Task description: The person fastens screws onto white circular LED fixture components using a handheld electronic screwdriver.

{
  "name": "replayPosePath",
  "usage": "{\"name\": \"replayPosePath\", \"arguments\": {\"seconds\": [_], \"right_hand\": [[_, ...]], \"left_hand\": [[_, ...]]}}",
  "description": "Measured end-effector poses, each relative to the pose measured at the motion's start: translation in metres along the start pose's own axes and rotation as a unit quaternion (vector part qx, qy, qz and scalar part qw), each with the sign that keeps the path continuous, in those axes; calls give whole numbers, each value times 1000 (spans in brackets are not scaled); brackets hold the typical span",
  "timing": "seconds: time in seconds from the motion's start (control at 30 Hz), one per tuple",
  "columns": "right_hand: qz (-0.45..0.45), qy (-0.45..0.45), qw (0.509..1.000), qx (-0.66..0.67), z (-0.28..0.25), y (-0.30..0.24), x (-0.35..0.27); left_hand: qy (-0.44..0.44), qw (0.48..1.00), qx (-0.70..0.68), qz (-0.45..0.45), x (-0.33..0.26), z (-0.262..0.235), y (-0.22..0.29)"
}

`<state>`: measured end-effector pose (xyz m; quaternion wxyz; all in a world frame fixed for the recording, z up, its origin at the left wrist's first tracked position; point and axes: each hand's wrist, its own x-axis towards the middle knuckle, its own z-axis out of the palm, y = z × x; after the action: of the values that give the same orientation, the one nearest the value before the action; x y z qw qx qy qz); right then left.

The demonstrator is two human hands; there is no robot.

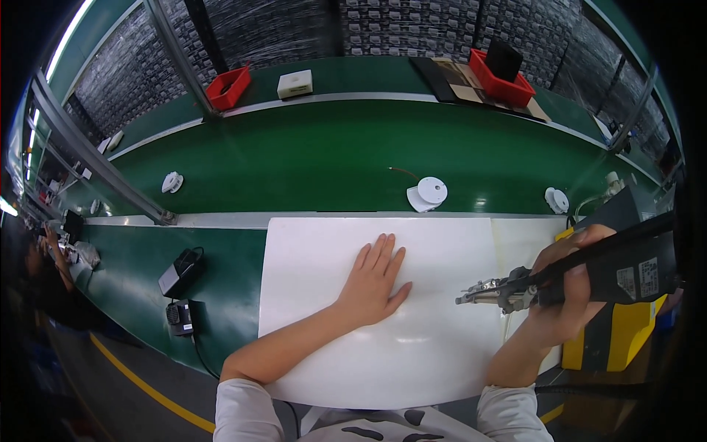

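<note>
My left hand lies flat, fingers spread, on the white mat. My right hand is closed around a black driver, its tip pointing left above the mat. Two labels sit on its black body; red bins stand beyond the belt.

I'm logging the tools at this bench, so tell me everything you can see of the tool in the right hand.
The tool is a long, dark, pistol-like power tool with a metal nose pointing left over the white mat. Its black body runs up and right out of the picture, with pale labels on its side. The right hand wraps around its front part; the tip hangs clear of the mat. A thin pale line drops from the nose. The left hand lies flat, apart from it.
</note>
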<state>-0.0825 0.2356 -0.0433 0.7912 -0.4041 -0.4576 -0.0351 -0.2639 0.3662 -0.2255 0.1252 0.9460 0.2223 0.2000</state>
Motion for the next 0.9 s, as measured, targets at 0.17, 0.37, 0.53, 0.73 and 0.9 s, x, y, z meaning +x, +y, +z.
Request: {"name": "replayPosePath", "arguments": {"seconds": [0.17,0.37,0.53,0.73,0.9], "right_hand": [[-3,-13,1000,10,0,2,-1],[36,-2,995,-90,5,-7,-3],[23,-9,997,-72,4,-3,-6],[31,15,995,-91,9,-4,-8],[31,-1,995,-93,12,-5,-9]], "left_hand": [[4,1000,-3,4,-1,1,-1],[-3,1000,4,3,-1,-3,0],[-1,1000,-1,4,-3,1,-4],[9,1000,-8,6,-4,-1,-4],[7,1000,-7,7,-5,-1,-4]]}}
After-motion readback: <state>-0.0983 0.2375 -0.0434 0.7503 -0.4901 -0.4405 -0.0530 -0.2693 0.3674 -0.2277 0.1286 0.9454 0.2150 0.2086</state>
